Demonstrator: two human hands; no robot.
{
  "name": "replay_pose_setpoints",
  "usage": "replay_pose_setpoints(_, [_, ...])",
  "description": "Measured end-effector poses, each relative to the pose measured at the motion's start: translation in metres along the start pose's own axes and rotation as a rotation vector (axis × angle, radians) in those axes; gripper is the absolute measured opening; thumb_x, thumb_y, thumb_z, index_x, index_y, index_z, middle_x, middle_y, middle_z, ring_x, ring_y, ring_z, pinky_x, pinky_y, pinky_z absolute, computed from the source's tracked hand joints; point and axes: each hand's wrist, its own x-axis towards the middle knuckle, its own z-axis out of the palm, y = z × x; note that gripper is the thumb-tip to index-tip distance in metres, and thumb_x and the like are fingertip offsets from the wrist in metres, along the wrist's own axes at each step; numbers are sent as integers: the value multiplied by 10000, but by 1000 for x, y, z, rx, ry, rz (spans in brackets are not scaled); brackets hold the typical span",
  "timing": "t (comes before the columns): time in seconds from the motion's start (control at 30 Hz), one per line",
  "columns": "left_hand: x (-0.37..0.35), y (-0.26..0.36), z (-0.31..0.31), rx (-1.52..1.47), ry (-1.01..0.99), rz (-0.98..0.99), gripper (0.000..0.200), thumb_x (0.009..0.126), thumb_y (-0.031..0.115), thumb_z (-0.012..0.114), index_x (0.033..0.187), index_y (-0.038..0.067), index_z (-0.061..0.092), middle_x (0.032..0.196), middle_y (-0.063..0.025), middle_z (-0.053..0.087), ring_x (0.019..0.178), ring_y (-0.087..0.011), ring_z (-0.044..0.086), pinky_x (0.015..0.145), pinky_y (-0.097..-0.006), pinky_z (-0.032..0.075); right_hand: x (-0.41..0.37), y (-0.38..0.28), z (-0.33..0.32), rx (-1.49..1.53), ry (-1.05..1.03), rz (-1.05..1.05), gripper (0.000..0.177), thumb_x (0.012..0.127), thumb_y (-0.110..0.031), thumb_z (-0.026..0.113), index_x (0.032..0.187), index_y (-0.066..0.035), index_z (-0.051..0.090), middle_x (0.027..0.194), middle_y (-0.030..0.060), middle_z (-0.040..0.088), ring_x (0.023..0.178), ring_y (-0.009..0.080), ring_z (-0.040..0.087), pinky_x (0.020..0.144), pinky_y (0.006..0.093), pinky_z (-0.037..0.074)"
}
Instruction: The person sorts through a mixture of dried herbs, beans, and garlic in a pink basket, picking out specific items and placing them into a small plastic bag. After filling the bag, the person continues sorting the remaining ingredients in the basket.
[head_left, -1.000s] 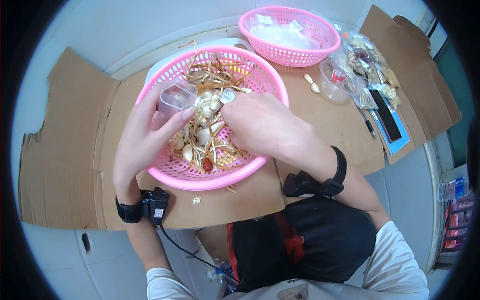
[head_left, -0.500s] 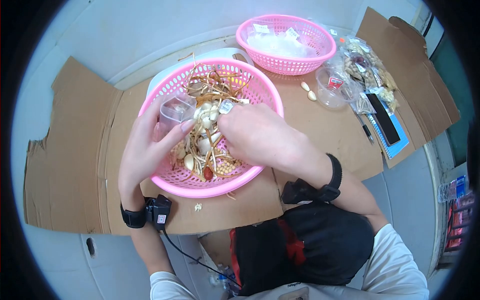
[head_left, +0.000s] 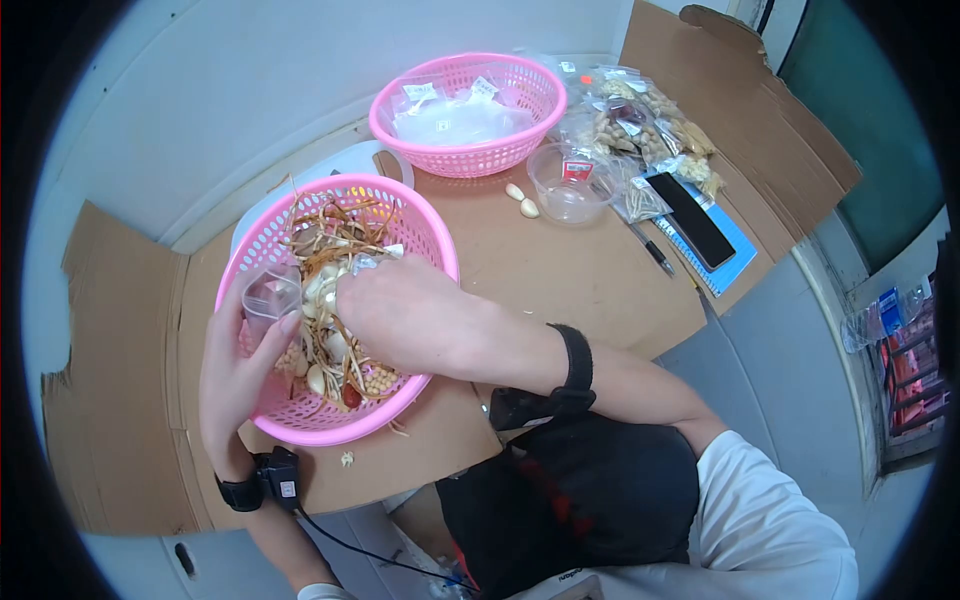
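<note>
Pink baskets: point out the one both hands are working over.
The nearer basket, with brown roots inside; the left hand and right hand are over it. The farther basket holds clear plastic bags, and neither hand touches it.

Cardboard sheet: left half, first basket containing roots; far edge, second basket containing bags; far right corner, filled packets; right edge, phone atop notebook.

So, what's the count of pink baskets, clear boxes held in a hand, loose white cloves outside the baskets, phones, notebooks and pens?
Pink baskets: 2
Held clear box: 1
Loose white cloves: 2
Phone: 1
Notebook: 1
Pen: 1
Total: 8
</note>
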Motion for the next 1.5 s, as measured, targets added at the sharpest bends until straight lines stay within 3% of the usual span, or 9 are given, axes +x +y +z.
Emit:
replay_pose_setpoints(0.07, [-3, 3, -5, -3, -1, -43, 492, 960, 165, 742, 1396, 2, 580, 1232, -127, 678, 1160, -205, 642, 1017, -368, 504, 4, -4, 1, 24, 25, -23, 74, 776, -30, 669, 796, 30, 706, 794, 202, 723, 793, 378, 743, 673, 487, 588])
replay_pose_setpoints(0.13, [-1, 0, -3, 38, -3, 34, 486, 965, 154, 734, 1398, 1, 573, 1219, -121, 675, 1152, -196, 644, 1002, -357, 512, 3, -7, -11, 57, -111, 63, 79, 779, -34, 664, 796, 30, 708, 808, 210, 730, 793, 377, 747, 687, 484, 594])
replay_pose_setpoints(0.63, [-4, -7, -3, 48, 39, -1, 529, 903, 142, 770, 1378, 4, 583, 1262, -148, 665, 1201, -253, 628, 1057, -399, 485, 7, -12, -6, 77, -117, 81, 141, 822, -91, 662, 877, 28, 713, 819, 228, 737, 812, 386, 758, 738, 500, 599])
replay_pose_setpoints(0.93, [-7, -14, -10, 75, 13, -51, 579, 869, 76, 736, 1405, -12, 537, 1338, -127, 631, 1240, -243, 600, 1071, -385, 465, 6, -7, 11, 30, -1, 7, 126, 796, -91, 662, 724, -26, 743, 752, 165, 726, 745, 317, 754, 647, 438, 579])
replay_pose_setpoints(1.07, [-9, -19, -6, 47, 53, -81, 606, 881, 97, 746, 1436, -10, 528, 1329, -113, 627, 1231, -213, 581, 1091, -369, 433, 7, -6, 5, 6, -193, -19, 141, 832, -111, 655, 802, 2, 734, 772, 165, 730, 756, 310, 757, 638, 435, 579])
replay_pose_setpoints(1.13, [-11, -12, -1, -7, 96, -98, 622, 891, 119, 755, 1458, 1, 529, 1298, -114, 634, 1208, -194, 582, 1102, -365, 416, 5, -6, 7, 46, -31, 13, 175, 871, -123, 643, 909, 41, 691, 809, 180, 734, 778, 331, 758, 656, 458, 587])
replay_pose_setpoints(1.23, [-7, -11, -6, -3, 49, -87, 604, 897, 122, 755, 1450, 4, 543, 1278, -115, 642, 1207, -197, 585, 1100, -365, 418, 10, -7, 3, 158, 13, 100, 196, 896, -113, 624, 974, 66, 639, 826, 214, 725, 799, 376, 750, 691, 486, 589])
replay_pose_setpoints(1.47, [-5, -15, -8, 3, -42, -137, 567, 916, 151, 759, 1426, 3, 560, 1220, -100, 659, 1203, -196, 595, 1094, -364, 427, 8, -3, -2, 221, 23, 41, 138, 875, -40, 607, 942, 80, 621, 816, 264, 701, 825, 441, 726, 702, 513, 571])
replay_pose_setpoints(1.5, [-5, -19, -2, -41, 36, -82, 561, 921, 164, 765, 1417, 0, 563, 1216, -99, 665, 1208, -195, 598, 1092, -369, 434, 8, -2, -7, 228, 12, 36, 131, 874, -33, 604, 933, 83, 622, 820, 273, 698, 838, 443, 723, 716, 514, 569])
